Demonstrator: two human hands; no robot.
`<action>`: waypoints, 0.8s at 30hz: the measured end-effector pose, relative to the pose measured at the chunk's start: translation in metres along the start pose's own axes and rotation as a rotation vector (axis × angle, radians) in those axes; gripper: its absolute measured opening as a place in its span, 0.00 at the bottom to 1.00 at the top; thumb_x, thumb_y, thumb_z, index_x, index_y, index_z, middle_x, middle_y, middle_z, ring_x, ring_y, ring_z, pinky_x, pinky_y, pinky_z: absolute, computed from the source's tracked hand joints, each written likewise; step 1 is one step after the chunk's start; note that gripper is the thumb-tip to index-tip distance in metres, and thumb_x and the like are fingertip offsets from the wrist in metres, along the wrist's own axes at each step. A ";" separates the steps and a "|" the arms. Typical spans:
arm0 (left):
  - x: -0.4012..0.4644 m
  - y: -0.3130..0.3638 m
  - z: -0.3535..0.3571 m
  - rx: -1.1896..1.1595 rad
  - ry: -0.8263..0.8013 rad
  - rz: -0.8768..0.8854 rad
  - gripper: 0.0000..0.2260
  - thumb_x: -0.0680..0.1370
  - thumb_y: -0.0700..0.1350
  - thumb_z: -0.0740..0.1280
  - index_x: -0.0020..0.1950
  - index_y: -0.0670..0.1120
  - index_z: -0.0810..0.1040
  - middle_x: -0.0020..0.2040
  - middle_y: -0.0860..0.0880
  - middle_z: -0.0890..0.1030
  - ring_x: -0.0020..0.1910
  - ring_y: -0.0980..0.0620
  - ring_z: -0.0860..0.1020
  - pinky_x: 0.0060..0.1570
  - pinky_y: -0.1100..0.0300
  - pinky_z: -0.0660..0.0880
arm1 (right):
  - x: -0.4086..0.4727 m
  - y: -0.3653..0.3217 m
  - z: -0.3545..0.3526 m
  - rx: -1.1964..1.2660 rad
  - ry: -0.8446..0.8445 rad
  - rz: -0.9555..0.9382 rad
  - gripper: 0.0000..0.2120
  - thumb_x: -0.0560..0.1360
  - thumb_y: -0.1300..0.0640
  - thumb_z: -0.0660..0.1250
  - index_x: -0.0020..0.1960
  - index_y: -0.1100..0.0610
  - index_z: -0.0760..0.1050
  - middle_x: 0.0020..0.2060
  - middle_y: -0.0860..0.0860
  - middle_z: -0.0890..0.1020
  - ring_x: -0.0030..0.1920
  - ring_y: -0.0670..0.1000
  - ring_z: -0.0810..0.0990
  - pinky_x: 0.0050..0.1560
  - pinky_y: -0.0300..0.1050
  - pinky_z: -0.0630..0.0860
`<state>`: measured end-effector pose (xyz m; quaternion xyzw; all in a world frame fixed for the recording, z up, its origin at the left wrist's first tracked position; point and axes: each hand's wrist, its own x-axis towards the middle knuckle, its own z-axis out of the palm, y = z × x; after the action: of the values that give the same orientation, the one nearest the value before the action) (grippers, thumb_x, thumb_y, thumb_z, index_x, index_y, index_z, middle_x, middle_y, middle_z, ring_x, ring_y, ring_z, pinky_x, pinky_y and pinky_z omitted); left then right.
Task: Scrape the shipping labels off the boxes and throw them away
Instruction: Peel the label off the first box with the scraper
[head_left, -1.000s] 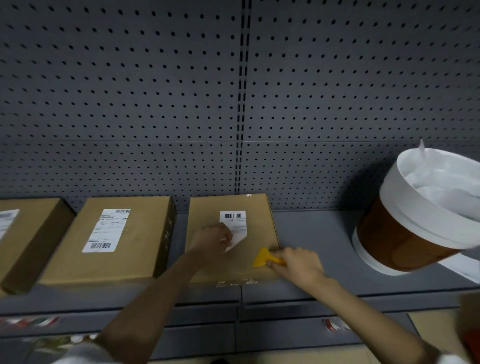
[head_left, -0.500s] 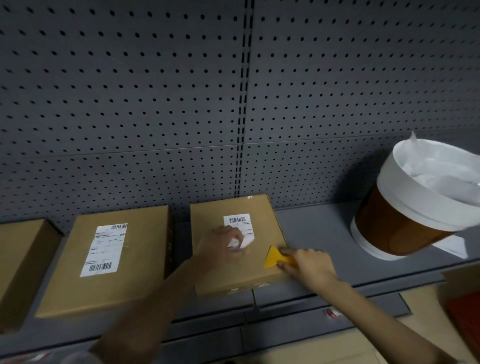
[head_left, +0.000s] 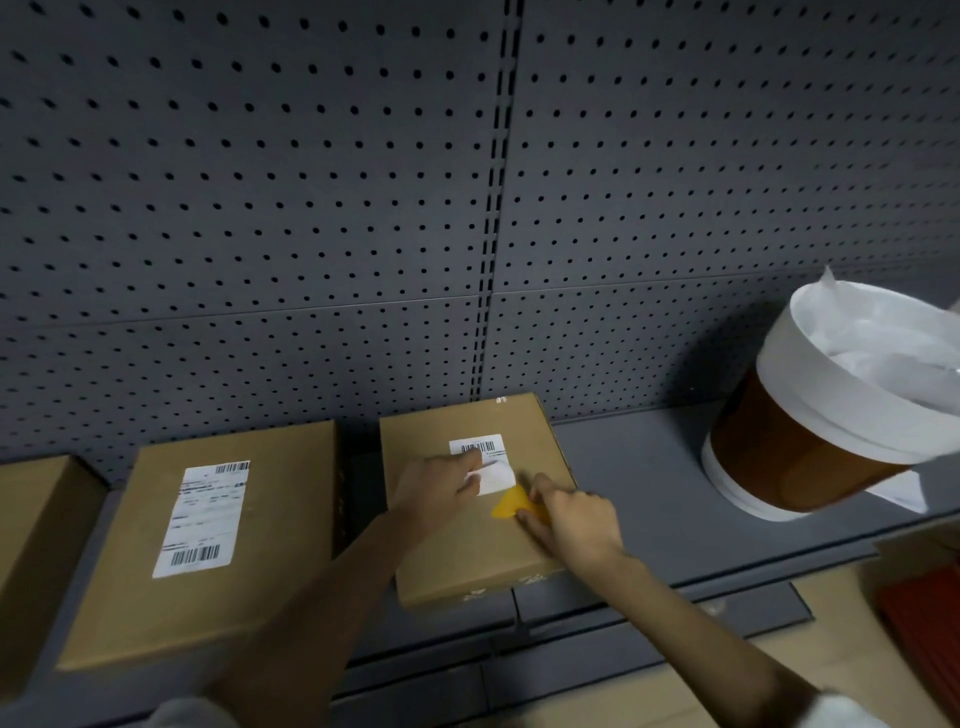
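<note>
A brown cardboard box (head_left: 467, 551) lies on the grey shelf in the middle. Its white shipping label (head_left: 485, 462) is partly lifted, with the lower part folded up. My left hand (head_left: 441, 488) pinches the loose lower edge of that label. My right hand (head_left: 571, 525) grips a small yellow scraper (head_left: 506, 506) whose tip lies on the box just below the label. To the left, a second box (head_left: 260, 519) carries a full label (head_left: 202, 519) stuck flat. A brown bin (head_left: 810, 452) lined with a white bag stands at the right.
A third box (head_left: 31, 545) shows at the far left edge. A dark pegboard wall (head_left: 363, 208) rises behind the grey shelf (head_left: 649, 493). A white sheet lies under the bin. Something red (head_left: 924, 639) sits low at the right.
The view has tilted and shifted a little. My left hand has peeled the label's lower part further up. My right hand brought the scraper closer to the label.
</note>
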<state>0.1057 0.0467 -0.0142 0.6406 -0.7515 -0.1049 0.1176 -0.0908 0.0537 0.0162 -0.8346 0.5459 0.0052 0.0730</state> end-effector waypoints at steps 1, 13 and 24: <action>0.000 0.000 0.000 0.020 0.014 0.010 0.09 0.79 0.51 0.56 0.56 0.49 0.70 0.51 0.45 0.83 0.44 0.46 0.80 0.40 0.55 0.75 | 0.004 -0.004 0.001 0.001 0.012 0.005 0.19 0.78 0.42 0.57 0.64 0.50 0.66 0.48 0.52 0.84 0.48 0.56 0.82 0.47 0.46 0.75; 0.003 0.001 0.000 0.027 0.030 -0.043 0.12 0.80 0.51 0.54 0.60 0.49 0.68 0.53 0.45 0.83 0.45 0.44 0.81 0.39 0.56 0.74 | 0.013 -0.005 0.002 0.001 -0.014 0.030 0.19 0.78 0.41 0.57 0.62 0.51 0.67 0.49 0.52 0.83 0.49 0.56 0.82 0.44 0.46 0.74; -0.003 -0.003 0.001 -0.181 0.020 -0.159 0.08 0.79 0.51 0.58 0.52 0.48 0.69 0.52 0.47 0.82 0.45 0.46 0.80 0.39 0.57 0.72 | 0.015 -0.009 -0.002 -0.005 -0.020 0.033 0.17 0.77 0.41 0.59 0.58 0.52 0.71 0.49 0.52 0.83 0.50 0.55 0.81 0.44 0.45 0.74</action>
<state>0.1091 0.0492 -0.0163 0.6858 -0.6848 -0.1750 0.1737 -0.0765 0.0432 0.0177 -0.8257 0.5587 0.0161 0.0763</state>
